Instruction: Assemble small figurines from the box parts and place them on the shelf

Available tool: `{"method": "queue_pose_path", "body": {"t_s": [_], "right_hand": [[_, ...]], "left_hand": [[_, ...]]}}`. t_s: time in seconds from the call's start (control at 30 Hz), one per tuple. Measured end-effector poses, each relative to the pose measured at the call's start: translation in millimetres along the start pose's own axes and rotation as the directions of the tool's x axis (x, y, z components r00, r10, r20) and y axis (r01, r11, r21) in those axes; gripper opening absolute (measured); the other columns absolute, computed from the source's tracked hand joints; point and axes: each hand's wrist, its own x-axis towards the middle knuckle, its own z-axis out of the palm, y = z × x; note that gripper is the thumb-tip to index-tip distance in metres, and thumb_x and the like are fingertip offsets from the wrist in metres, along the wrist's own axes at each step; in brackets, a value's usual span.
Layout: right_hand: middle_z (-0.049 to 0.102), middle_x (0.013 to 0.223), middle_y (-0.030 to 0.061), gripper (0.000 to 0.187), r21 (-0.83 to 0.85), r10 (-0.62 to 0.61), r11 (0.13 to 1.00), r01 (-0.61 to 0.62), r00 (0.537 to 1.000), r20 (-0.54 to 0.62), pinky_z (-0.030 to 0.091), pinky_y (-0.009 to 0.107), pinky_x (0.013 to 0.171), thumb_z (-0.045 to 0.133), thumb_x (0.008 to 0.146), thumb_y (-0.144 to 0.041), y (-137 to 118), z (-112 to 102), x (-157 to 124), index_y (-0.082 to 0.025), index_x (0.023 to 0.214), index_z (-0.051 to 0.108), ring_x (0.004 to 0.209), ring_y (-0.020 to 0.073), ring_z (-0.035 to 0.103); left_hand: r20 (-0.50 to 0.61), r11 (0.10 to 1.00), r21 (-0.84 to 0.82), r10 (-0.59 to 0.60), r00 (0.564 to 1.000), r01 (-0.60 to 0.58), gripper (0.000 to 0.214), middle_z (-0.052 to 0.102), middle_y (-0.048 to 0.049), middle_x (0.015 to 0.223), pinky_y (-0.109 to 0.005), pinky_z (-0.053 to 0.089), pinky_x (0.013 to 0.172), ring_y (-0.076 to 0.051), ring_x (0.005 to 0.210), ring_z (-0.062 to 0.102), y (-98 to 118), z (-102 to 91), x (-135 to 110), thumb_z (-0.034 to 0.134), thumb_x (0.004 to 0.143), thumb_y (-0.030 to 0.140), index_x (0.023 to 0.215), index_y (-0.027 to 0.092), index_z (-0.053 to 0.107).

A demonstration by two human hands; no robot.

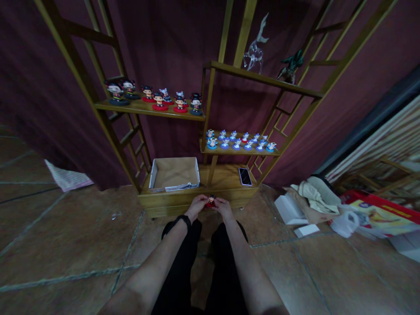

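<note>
Between my two hands is a small black-haired figurine point(211, 199) on a red base, held in front of the shelf's lower drawer panel. My left hand point(198, 205) grips its left side with fingers closed, and my right hand point(223, 207) pinches the right side. Just beyond my left hand, a shallow open cardboard box point(175, 173) rests on the bottom board. Similar figurines with red bases, such as one figurine point(159, 101), stand with darker-based ones on the upper left shelf point(147, 108).
Several blue and purple figurines point(236, 143) line the middle right shelf. A phone point(245, 176) lies on the bottom board. Above, a clear glass deer point(254, 52) stands beside a dark green statue point(291, 65). White boxes point(290, 209) and a plastic bag point(345, 224) lie on the floor to the right.
</note>
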Motion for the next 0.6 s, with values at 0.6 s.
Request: {"method": "queue_pose_path", "body": {"t_s": [0.6], "right_hand": [[0.063, 0.061, -0.0002, 0.028, -0.071, -0.029, 0.997, 0.032, 0.998, 0.052, 0.051, 0.03, 0.061, 0.073, 0.047, -0.036, -1.5, -1.7, -1.2, -0.016, 0.063, 0.063, 0.061, 0.0152, 0.059]], "left_hand": [[0.02, 1.0, -0.003, 0.027, 0.999, -0.027, 0.017, 0.059, 0.0001, 0.056, -0.02, 0.039, 0.051, -0.009, 0.051, 0.053, -4.3, -3.6, 2.1, 0.07, 0.06, 0.028, 0.06, 0.015, 0.058]]}}
